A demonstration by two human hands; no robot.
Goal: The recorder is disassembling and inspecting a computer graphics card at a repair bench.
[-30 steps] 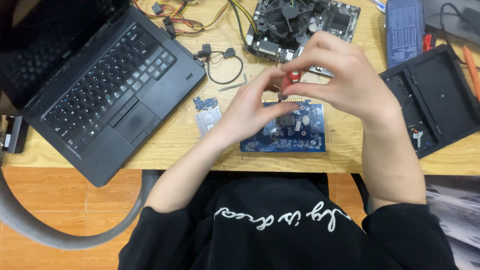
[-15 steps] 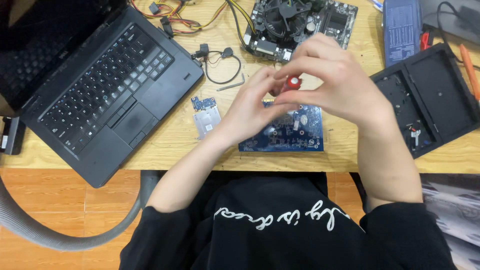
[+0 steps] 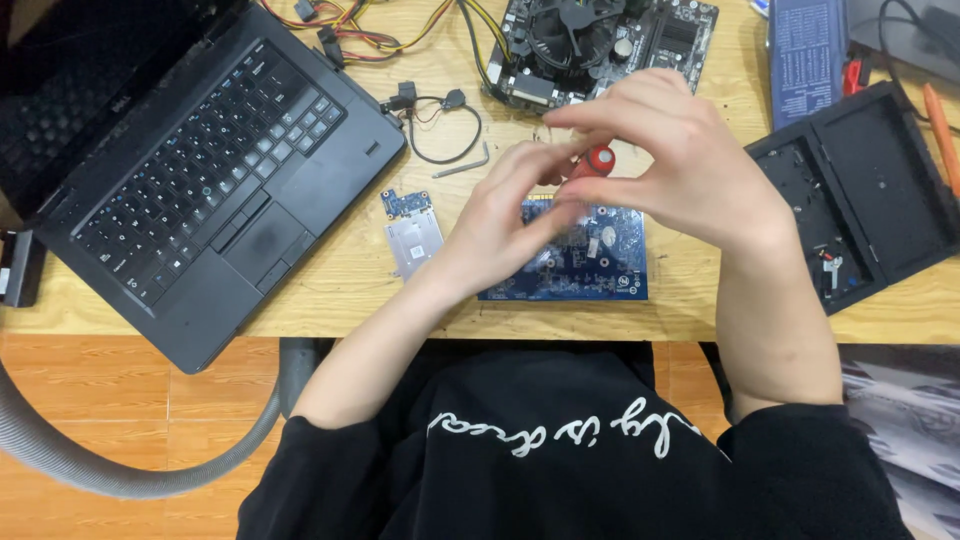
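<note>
A blue circuit board lies flat at the near edge of the wooden table. Above it my right hand pinches the red top of a screwdriver that stands over the board. My left hand reaches in from the left, its fingers closed around the screwdriver's lower part and resting on the board. The tool's shaft and tip are hidden by my fingers.
An open black laptop fills the left side. A small silver card lies left of the board. A motherboard with fan and coloured wires sit behind. A black plastic case lies right, with an orange tool beyond.
Both hands stay over the blue board with the red-topped screwdriver; the fingers have shifted slightly around it. Nothing else has moved.
</note>
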